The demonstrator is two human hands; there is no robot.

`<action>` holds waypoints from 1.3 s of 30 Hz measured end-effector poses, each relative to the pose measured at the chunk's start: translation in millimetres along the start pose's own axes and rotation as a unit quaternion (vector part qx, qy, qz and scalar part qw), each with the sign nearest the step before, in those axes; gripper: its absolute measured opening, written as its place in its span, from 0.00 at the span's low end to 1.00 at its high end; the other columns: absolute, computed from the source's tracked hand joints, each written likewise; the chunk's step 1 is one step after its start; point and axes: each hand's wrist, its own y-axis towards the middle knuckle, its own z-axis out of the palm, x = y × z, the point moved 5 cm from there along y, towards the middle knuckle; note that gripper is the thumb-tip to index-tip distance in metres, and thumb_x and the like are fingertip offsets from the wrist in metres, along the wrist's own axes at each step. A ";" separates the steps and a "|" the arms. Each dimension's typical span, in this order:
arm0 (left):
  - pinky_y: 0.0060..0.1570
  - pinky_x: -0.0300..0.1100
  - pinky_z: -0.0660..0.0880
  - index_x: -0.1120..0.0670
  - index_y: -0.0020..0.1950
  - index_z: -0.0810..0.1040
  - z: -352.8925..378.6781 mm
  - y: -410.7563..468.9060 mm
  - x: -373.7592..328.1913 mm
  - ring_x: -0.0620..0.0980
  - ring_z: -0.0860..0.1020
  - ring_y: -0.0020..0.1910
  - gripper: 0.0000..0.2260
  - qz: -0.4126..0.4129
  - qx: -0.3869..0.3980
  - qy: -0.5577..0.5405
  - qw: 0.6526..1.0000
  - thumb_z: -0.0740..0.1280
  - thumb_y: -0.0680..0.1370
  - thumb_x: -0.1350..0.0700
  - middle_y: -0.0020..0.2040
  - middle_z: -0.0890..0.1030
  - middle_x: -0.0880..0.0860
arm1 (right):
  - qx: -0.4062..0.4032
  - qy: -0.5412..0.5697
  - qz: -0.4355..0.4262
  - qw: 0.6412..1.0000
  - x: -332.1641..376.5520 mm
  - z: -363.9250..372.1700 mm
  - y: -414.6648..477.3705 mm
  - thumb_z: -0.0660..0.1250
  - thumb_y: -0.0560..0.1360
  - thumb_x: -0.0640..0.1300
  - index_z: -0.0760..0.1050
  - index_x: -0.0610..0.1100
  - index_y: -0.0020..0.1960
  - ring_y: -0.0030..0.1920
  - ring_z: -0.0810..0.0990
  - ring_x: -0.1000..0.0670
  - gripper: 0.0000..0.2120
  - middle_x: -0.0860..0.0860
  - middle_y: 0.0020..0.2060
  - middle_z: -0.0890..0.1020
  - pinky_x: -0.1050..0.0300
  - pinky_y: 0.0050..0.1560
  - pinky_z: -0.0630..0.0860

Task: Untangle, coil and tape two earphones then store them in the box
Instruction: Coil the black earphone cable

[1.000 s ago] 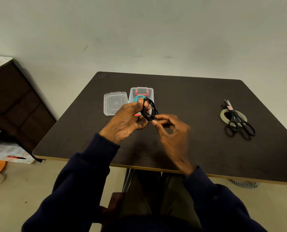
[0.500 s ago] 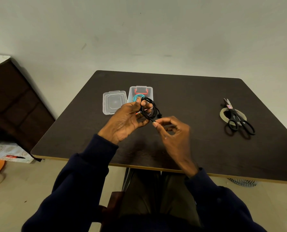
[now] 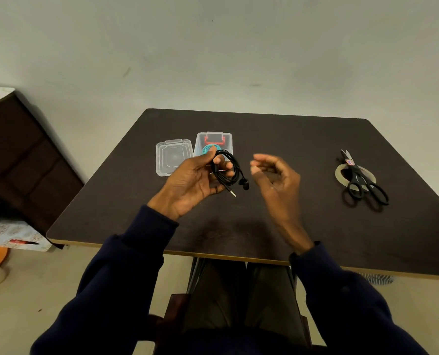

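1. Left hand [image 3: 195, 180] raised over the surface [image 3: 303, 221], fingers curled round the coiled black earphone [image 3: 226, 167]
2. Right hand [image 3: 277, 178] beside it, fingers loose, holding nothing
3. Box [image 3: 227, 139] just behind

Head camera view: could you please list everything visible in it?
table: one, dark brown, centre
box: one, clear, open, far side of table
lid: one, clear, left of box
teal earphone: one, coiled, inside box
red item: one, inside box, kind unclear
black earphone: one, coiled, held above table
tape roll: one, pale, right side of table
scissors: one pair, black handles, lying on tape roll
cabinet: one, dark brown, left of table
left hand: one, grip round black earphone
right hand: one, open, blurred, empty, beside coil
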 end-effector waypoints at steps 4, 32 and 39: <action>0.64 0.52 0.74 0.55 0.45 0.76 5.7 -0.7 0.1 0.53 0.80 0.48 0.12 0.004 0.012 0.008 1.000 0.61 0.83 0.50 0.46 0.80 0.56 | 0.136 0.065 0.110 0.982 -2.4 19.6 14.4 0.71 0.78 0.46 0.81 0.41 0.62 0.54 0.86 0.51 0.14 0.47 0.51 0.87 0.56 0.51 0.82; 0.49 0.43 0.74 0.53 0.52 0.86 -19.4 9.8 -6.5 0.47 0.81 0.46 0.09 -0.036 -0.060 0.202 0.977 0.69 0.78 0.50 0.49 0.85 0.54 | 0.072 0.177 0.208 0.959 -22.6 14.4 0.0 0.74 0.74 0.35 0.83 0.41 0.51 0.48 0.87 0.48 0.07 0.46 0.44 0.88 0.51 0.51 0.84; 0.49 0.46 0.80 0.60 0.63 0.79 -14.0 13.7 -11.7 0.52 0.83 0.49 0.23 -0.063 -0.066 0.214 0.972 0.74 0.72 0.50 0.51 0.85 0.58 | 0.063 0.175 0.215 0.959 -27.4 2.1 -0.9 0.74 0.73 0.35 0.83 0.42 0.51 0.49 0.87 0.47 0.07 0.45 0.46 0.88 0.48 0.54 0.84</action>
